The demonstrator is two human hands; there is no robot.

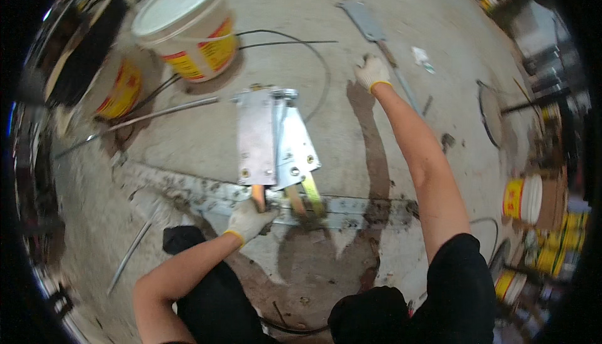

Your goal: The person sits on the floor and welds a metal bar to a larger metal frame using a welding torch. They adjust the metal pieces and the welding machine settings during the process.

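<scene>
Wooden tool handles stood near, gripped by the gloved left hand below shiny riveted metal plates. Far right, the gloved right hand closed on a thin steel rod over rough concrete floor; a round plastic bucket stood far left.

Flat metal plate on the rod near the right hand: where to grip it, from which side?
Probably not by the flat metal plate: it lies flush on the concrete floor, leaving no edge to get under. Take the thin rod running from it, where the gloved right hand already rests. Come from above, fingers closing across the rod, then lift so the plate trails.
</scene>
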